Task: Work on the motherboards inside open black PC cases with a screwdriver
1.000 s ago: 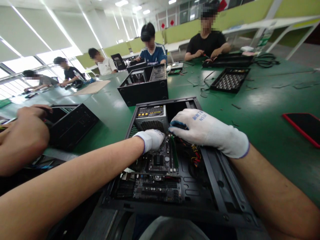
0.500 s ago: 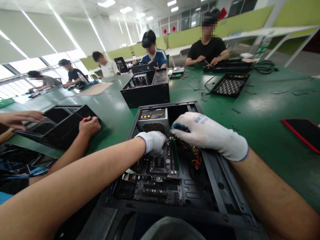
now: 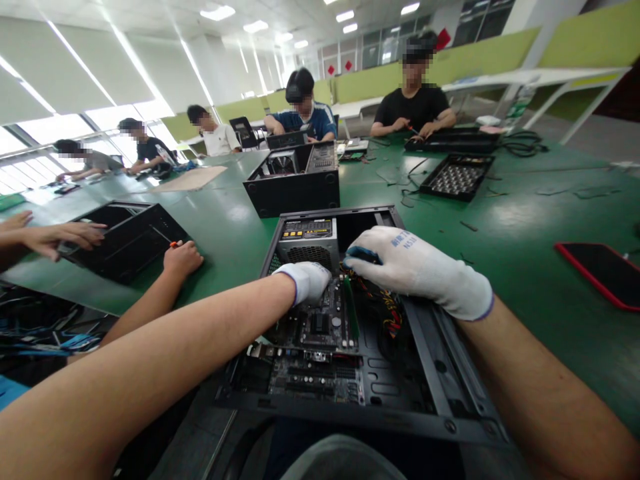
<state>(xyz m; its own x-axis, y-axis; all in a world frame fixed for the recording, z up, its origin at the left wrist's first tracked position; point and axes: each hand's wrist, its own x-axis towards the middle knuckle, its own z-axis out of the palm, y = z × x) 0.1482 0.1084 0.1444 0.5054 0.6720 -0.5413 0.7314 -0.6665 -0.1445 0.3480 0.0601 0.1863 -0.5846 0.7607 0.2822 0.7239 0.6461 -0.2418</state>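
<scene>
An open black computer case (image 3: 440,360) lies in front of me, with a motherboard (image 3: 320,325) and a power supply (image 3: 309,241) inside. My left hand (image 3: 311,281), in a white glove, is closed at the upper part of the motherboard, just below the power supply; its fingertips are hidden. In my right hand (image 3: 395,261), also gloved, is a blue-and-black tool handle (image 3: 364,255), held right of the power supply. The tool's tip cannot be seen. Coloured cables (image 3: 393,317) lie below that hand, beside a green memory module (image 3: 351,313).
At the left, a person's hands (image 3: 183,258) hold a screwdriver and a second black case (image 3: 130,243). Another case (image 3: 295,190) stands ahead. A red-edged phone-like device (image 3: 600,273) and a black tray (image 3: 456,177) lie right. Several people sit across the green table (image 3: 525,220).
The neighbouring person's case has tilted and shifted, and that person's hand on it has moved right. My hands have hardly moved. The view has shifted slightly.
</scene>
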